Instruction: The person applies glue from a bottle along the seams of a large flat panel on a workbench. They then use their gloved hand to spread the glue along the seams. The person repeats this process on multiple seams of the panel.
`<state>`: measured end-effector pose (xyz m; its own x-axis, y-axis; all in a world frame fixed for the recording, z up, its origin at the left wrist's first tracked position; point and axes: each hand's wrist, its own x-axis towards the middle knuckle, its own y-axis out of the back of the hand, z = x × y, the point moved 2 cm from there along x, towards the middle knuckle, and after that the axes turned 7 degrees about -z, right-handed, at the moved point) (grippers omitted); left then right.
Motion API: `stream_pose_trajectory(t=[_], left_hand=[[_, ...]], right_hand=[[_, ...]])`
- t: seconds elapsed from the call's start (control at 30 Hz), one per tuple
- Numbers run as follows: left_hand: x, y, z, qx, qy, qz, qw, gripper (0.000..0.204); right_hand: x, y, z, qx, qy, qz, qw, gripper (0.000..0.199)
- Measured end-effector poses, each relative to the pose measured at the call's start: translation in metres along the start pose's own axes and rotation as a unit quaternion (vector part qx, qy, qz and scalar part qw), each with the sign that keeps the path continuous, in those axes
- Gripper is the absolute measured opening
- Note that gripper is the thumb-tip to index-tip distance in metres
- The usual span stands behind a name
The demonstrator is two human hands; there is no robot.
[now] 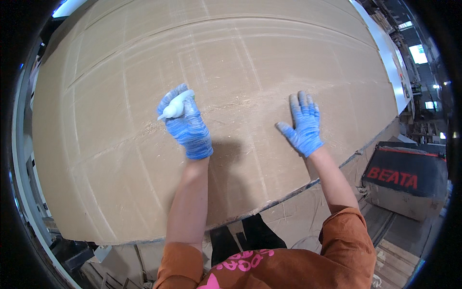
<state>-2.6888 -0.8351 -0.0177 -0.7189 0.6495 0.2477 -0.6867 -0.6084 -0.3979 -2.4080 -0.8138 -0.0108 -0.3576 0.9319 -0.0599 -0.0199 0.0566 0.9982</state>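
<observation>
My left hand, in a blue and white knit glove, is closed round a small pale squeeze bottle. The bottle is tilted, its narrow tip toward the lower left, above the tan cardboard-covered table. To the right, my right hand wears a matching glove with greyish fingertips. It lies flat on the cardboard, fingers stretched and thumb apart, holding nothing. Pale crumbs and dust are strewn across the surface between and around my hands.
The table's front edge runs close before my body. A dark box with red lettering stands on the right, beside wooden slats low down. A white panel borders the table's far right. Metal framing rises along the left.
</observation>
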Motion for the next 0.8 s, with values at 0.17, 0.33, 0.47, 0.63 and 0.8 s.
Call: stream_pose_trajectory(t=[0.17,0.33,0.47,0.63,0.8], left_hand=[[0.001,0.002,-0.002,-0.004,-0.017,-0.005,1.000,0.021],[0.001,0.001,0.000,-0.018,0.001,0.004,1.000,0.025],[0.002,0.001,-0.001,-0.029,0.016,0.010,0.999,0.025],[0.001,0.001,-0.002,-0.025,0.012,0.011,1.000,0.026],[0.001,0.000,0.000,-0.004,0.000,0.004,1.000,0.025]], right_hand=[[0.014,0.009,-0.039,0.011,0.055,0.005,0.998,0.090],[0.024,0.005,-0.045,-0.015,0.059,-0.014,0.998,0.089],[0.021,0.004,-0.036,0.009,0.046,0.012,0.999,0.088],[0.022,0.003,-0.039,-0.017,0.053,-0.001,0.998,0.087],[0.023,0.006,-0.044,-0.015,0.057,-0.001,0.998,0.087]])
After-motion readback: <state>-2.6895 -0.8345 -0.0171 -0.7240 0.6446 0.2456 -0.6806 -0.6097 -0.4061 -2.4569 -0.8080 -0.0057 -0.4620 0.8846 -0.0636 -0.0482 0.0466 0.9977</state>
